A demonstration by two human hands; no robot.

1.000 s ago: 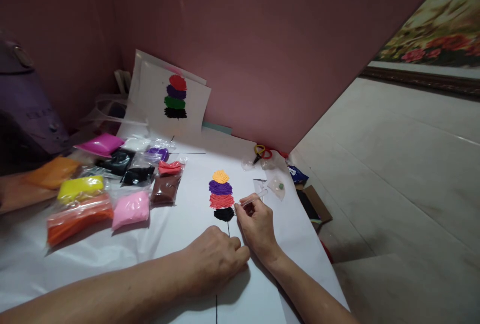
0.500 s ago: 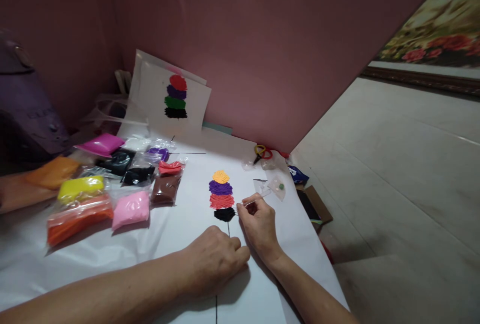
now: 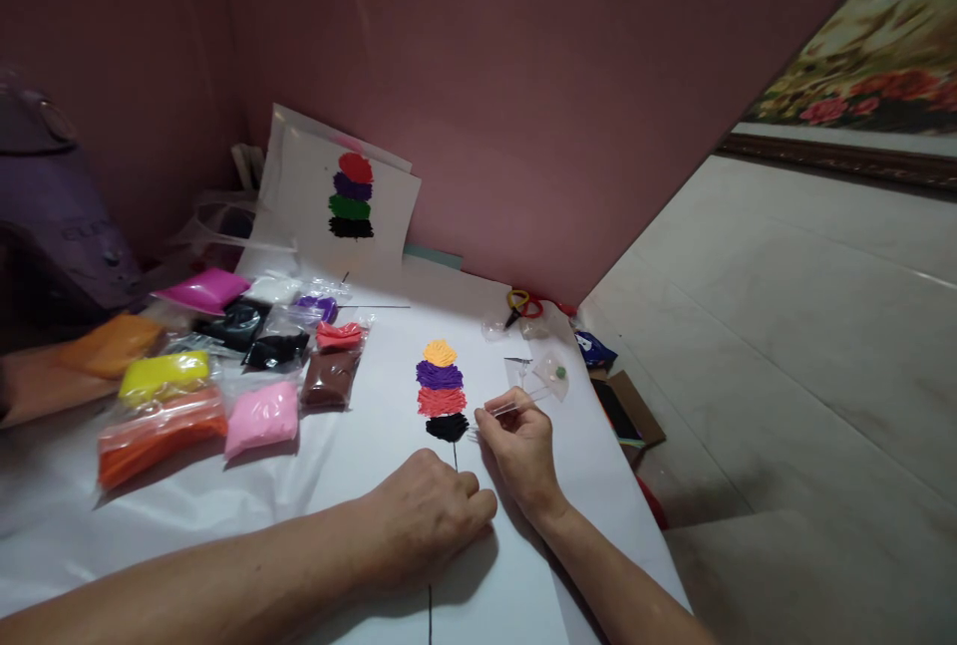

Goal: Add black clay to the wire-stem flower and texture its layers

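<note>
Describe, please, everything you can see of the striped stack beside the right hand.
The stack looks like soft clay on white paper: golden top, purple band, coral band, black band, all ridged with ragged edges. A black line runs down from it. A clear fork in the right hand points at the black band; contact is unclear.

One left hand (image 3: 434,515) and one right hand (image 3: 521,448), lower centre; two four-band stacks: one centre stack (image 3: 441,388), one upper-left stack (image 3: 351,188).
</note>
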